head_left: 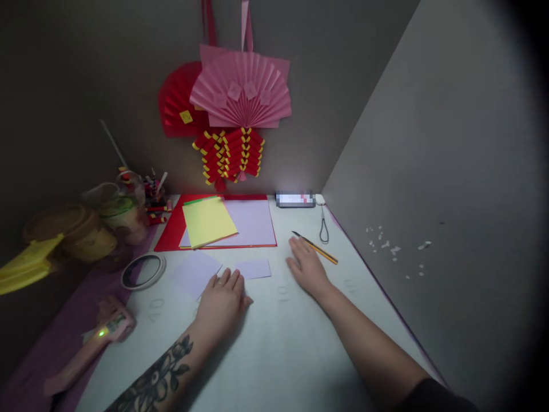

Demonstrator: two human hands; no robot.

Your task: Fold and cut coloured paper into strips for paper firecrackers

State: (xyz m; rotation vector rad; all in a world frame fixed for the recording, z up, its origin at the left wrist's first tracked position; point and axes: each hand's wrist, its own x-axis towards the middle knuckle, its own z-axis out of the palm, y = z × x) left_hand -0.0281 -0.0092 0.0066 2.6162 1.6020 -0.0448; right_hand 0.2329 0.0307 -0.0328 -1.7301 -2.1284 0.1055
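My left hand (221, 300) lies palm down with its fingers spread, its fingertips at the lower edges of two pale lilac paper pieces, a larger one (193, 273) on the left and a small rectangle (257, 269) on the right. On the white table mat (274, 349), my right hand (307, 266) rests flat, fingers extended, just below a pencil (319, 250) with a dark pointed tip. Neither hand grips anything. Yellow sheets (209, 221) lie over a lilac sheet (255, 223) and red paper (169, 234) behind my hands.
A roll of tape (143, 271) and a pink device (109, 329) with a green light lie at left. Cups (86, 234) stand farther back. A phone (295, 199) sits by the wall. Paper fans (244, 88) and red firecracker decorations (244, 151) hang above.
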